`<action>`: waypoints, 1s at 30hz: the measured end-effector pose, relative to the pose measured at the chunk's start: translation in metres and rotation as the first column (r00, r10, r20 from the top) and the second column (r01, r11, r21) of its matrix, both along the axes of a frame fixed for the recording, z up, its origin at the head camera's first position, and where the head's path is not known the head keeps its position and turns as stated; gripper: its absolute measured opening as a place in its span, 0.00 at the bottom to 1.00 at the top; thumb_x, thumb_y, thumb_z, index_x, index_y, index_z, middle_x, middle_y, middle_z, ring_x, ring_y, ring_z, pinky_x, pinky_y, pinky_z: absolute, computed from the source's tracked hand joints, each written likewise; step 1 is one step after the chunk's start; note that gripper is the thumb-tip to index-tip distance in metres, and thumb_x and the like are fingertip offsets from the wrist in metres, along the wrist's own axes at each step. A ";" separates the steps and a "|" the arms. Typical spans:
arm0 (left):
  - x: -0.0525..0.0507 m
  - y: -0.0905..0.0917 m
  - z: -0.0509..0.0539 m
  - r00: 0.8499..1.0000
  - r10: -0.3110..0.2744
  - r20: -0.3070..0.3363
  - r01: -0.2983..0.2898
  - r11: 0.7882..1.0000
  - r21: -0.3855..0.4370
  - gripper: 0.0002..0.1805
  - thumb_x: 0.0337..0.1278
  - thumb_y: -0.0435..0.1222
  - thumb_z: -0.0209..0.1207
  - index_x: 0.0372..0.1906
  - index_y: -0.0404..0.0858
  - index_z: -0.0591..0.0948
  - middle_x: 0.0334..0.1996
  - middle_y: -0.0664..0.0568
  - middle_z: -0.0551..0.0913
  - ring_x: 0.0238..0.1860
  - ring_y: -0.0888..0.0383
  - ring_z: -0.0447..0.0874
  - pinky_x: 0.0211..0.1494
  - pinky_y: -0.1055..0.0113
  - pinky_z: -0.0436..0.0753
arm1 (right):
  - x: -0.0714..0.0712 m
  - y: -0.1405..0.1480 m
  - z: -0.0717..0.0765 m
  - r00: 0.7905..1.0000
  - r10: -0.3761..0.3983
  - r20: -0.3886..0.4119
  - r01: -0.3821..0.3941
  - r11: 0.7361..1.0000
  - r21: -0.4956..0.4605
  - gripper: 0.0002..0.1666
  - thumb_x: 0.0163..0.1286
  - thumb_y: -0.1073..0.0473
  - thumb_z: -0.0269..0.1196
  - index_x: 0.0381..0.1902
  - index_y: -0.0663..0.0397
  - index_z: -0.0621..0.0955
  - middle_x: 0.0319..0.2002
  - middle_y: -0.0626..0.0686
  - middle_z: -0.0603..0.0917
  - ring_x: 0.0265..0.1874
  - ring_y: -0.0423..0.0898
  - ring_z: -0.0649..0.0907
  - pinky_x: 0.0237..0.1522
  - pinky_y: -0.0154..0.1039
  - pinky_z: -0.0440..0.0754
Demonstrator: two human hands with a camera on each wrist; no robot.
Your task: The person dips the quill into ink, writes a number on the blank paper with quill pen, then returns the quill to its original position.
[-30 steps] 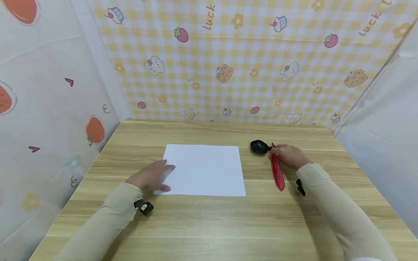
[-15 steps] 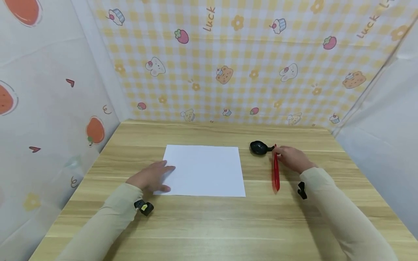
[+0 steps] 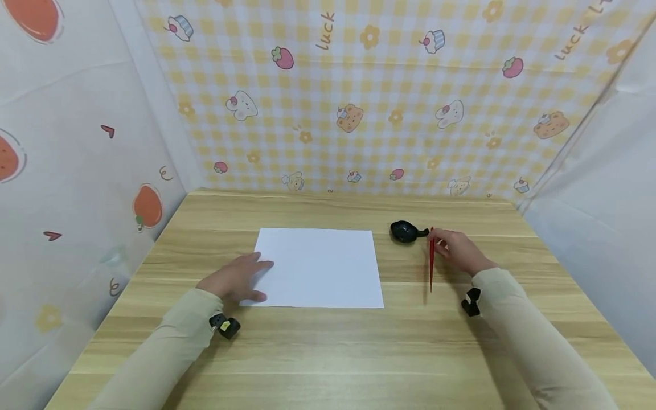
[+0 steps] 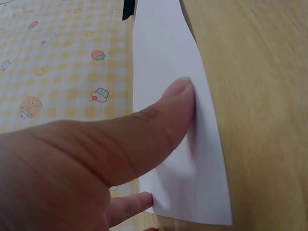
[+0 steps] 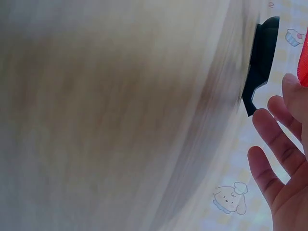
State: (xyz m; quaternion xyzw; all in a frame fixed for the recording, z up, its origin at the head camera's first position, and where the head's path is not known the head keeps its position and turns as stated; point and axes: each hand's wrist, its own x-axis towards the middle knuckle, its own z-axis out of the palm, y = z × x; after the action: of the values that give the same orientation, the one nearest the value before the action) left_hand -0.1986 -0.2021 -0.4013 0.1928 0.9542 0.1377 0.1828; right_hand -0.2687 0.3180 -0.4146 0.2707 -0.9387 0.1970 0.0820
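A white sheet of paper (image 3: 323,270) lies on the table, and my left hand (image 3: 238,277) rests with spread fingers on its left edge. In the left wrist view, the thumb (image 4: 180,98) touches the paper's surface. My right hand (image 3: 460,250) pinches the top end of a narrow, flat red pouch-like item (image 3: 431,265), which hangs edge-on to the head view. Only a red, mesh-textured corner of that item (image 5: 303,67) shows in the right wrist view. Just left of the right fingertips lies a small black pan-shaped thing (image 3: 404,232) with a short handle.
The wood-grain table (image 3: 318,353) meets a yellow checked cloth (image 3: 318,114) at the back. White cloths hang at the left (image 3: 77,199) and right (image 3: 605,188). Both wrists carry a black camera mount.
The red item has turned from showing its broad face to edge-on, and its lower end has risen slightly. My right hand has shifted slightly right. The left hand stays on the paper.
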 end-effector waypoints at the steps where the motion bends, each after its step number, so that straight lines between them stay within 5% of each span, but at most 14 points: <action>1: 0.000 0.000 0.000 1.000 0.001 0.002 -0.001 1.000 0.002 0.42 0.52 0.46 0.69 0.71 0.39 0.66 0.72 0.31 0.54 0.71 0.32 0.49 0.68 0.37 0.56 | 0.001 -0.001 0.000 1.000 -0.009 0.008 0.009 1.000 -0.020 0.10 0.64 0.75 0.62 0.42 0.61 0.80 0.37 0.57 0.85 0.35 0.55 0.85 0.38 0.52 0.83; 13: 0.000 -0.001 0.001 1.000 0.000 0.012 0.000 1.000 0.010 0.42 0.52 0.46 0.69 0.72 0.39 0.66 0.73 0.31 0.53 0.72 0.32 0.48 0.69 0.37 0.55 | 0.006 -0.018 -0.006 0.993 -0.072 0.091 0.093 0.962 -0.256 0.09 0.67 0.72 0.60 0.45 0.63 0.79 0.38 0.61 0.86 0.36 0.59 0.86 0.37 0.52 0.84; 20: -0.002 -0.002 0.000 0.999 -0.047 -0.010 0.047 0.999 -0.006 0.43 0.53 0.47 0.68 0.72 0.37 0.64 0.72 0.29 0.52 0.71 0.30 0.48 0.68 0.37 0.55 | 0.006 -0.022 -0.005 0.991 -0.056 0.125 0.098 0.927 -0.362 0.12 0.63 0.73 0.64 0.45 0.68 0.78 0.35 0.64 0.85 0.33 0.46 0.85 0.36 0.29 0.79; 23: -0.002 -0.002 0.001 1.000 -0.029 0.004 0.029 1.000 0.004 0.43 0.53 0.46 0.68 0.72 0.38 0.64 0.72 0.30 0.52 0.71 0.31 0.48 0.69 0.37 0.54 | 0.010 -0.026 0.002 0.984 0.065 0.167 0.030 0.857 -0.515 0.16 0.61 0.79 0.62 0.47 0.77 0.74 0.36 0.64 0.85 0.33 0.40 0.84 0.38 0.24 0.77; 27: -0.001 -0.002 0.002 1.000 -0.021 0.011 0.021 1.000 0.006 0.43 0.53 0.46 0.68 0.72 0.39 0.64 0.73 0.31 0.52 0.72 0.31 0.48 0.69 0.37 0.55 | 0.021 -0.034 0.019 0.938 0.254 0.235 -0.009 0.698 -0.716 0.19 0.60 0.84 0.54 0.50 0.88 0.65 0.38 0.54 0.86 0.35 0.38 0.85 0.38 0.28 0.82; 30: -0.001 -0.002 0.001 1.000 -0.025 0.007 0.025 1.000 0.003 0.43 0.53 0.46 0.68 0.72 0.39 0.64 0.73 0.31 0.52 0.72 0.32 0.48 0.69 0.37 0.55 | 0.028 -0.040 0.031 0.922 0.263 0.284 0.043 0.659 -0.751 0.20 0.65 0.78 0.54 0.51 0.89 0.63 0.38 0.44 0.86 0.35 0.36 0.85 0.36 0.32 0.83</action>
State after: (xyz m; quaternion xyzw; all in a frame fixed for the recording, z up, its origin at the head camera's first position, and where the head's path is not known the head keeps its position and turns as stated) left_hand -0.1992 -0.2037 -0.4002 0.2046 0.9508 0.1375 0.1877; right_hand -0.2407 0.2776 -0.3833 0.2288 -0.7548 0.6148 -0.0046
